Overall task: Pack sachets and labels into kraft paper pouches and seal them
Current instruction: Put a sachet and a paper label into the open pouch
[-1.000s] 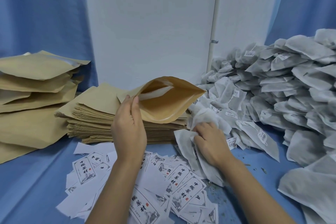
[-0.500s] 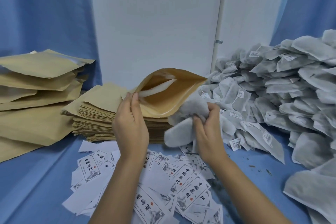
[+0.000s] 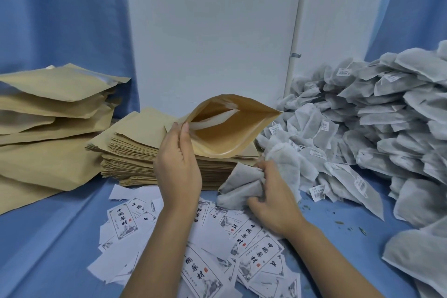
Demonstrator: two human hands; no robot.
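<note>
Left hand [image 3: 177,172] holds the open brown kraft paper pouch [image 3: 232,133] by its rim over the flat pouch stack [image 3: 135,152]. Right hand [image 3: 273,198] clutches crumpled grey mesh sachets [image 3: 242,186] just below. I can't count them, fingertips buried.

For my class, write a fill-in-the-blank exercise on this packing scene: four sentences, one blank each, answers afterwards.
1. The left hand holds a kraft pouch whose mouth is ____.
2. The right hand grips a bunch of sachets, ____ in colour.
3. The big sachet pile lies on the person's ____ side.
4. The printed labels lie scattered on a ____ cloth.
Answers: open; grey; right; blue.
</note>
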